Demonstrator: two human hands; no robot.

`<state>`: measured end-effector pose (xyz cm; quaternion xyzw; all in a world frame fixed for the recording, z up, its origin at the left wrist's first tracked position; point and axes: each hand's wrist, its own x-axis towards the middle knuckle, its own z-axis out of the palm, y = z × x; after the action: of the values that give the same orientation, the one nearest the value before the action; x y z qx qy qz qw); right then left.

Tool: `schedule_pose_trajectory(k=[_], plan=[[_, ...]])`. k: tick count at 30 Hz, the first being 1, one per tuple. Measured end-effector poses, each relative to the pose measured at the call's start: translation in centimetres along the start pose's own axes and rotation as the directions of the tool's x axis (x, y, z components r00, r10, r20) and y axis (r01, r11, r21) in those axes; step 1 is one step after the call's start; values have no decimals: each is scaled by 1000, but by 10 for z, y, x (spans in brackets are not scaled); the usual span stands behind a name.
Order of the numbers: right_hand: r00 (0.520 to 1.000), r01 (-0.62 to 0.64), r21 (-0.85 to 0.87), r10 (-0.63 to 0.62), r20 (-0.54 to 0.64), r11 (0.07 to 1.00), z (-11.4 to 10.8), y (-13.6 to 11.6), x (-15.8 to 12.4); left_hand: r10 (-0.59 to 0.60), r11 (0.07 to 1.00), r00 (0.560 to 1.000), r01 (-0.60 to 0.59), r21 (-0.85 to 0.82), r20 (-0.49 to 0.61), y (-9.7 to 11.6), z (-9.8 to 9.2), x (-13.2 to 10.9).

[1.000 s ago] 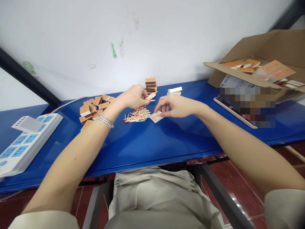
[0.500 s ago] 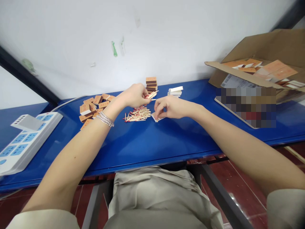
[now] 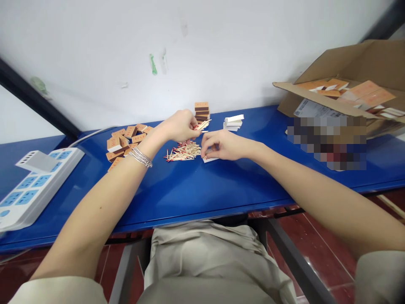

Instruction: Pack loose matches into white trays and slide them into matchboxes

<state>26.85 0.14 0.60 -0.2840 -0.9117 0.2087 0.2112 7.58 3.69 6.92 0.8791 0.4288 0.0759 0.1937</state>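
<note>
My left hand (image 3: pixel 183 126) is closed around a bunch of matches (image 3: pixel 202 125), whose pale sticks poke out to the right of the fingers. Below it a loose pile of red-tipped matches (image 3: pixel 185 152) lies on the blue table. My right hand (image 3: pixel 223 145) is bent over a small white matchbox tray (image 3: pixel 211 160) beside the pile. Its thumb and fingers pinch together at the tray's left end, with pale match ends at the fingertips. The hand covers most of the tray's inside.
Orange matchboxes (image 3: pixel 118 143) lie heaped at left, and others stand in a stack (image 3: pixel 201 110) by the wall. White trays (image 3: pixel 233 122) are stacked behind my right hand. A power strip (image 3: pixel 41 181) sits far left. At right is an open carton (image 3: pixel 325 95) holding matchboxes.
My right fingers have shifted slightly left and lie closer together at the tray's left end. My left hand keeps its bunch of matches and has hardly moved.
</note>
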Motion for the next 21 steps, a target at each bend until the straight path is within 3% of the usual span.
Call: schedule_pose_trajectory(k=[8,13,16,18,21], plan=[[985,-126,140,140,-95,982,-2,6,1,-3,1000,1000,3,-31,1,-3,-2,0],[947,-287,339,318,-39,896,0,7,2,-29,999,1000,29,-40,-4,-1,-3,-1],[930,-321,397,364,-37,860,-2,5,1,-14,1000,1000,14,-25,-16,0,-4,-1],[931,-305,382,357,-73,873,-6,2,0,-10,1000,1000,10,-20,-18,0,-4,-1],[938,-310,221,335,-88,925,-14,-4,-3,-25,999,1000,24,-41,-6,-1,-4,-1]])
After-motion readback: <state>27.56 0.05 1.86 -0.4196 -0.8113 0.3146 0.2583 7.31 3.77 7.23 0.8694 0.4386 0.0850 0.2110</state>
